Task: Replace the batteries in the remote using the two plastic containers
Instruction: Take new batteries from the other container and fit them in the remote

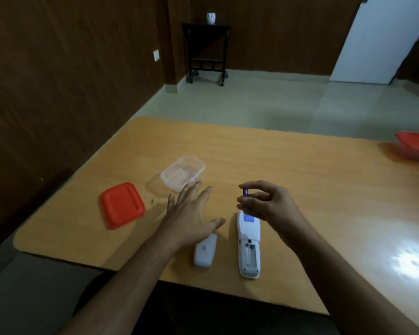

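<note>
The left hand is spread flat with straight fingers, holding nothing, above the wooden table; the right hand pinches a blue battery upright. Just below the right hand lies the remote (compartment open), its cover under the left thumb. Beyond the left fingertips sits a clear container, a red lid to their left. The floor is pale, the walls dark wood.

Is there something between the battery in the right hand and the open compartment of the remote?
Nothing visible does. The right hand pinches the blue battery above the far end of the remote. The battery compartment lies open and nearer the person. The battery cover lies to the left, and the left hand hovers off to that side.
</note>
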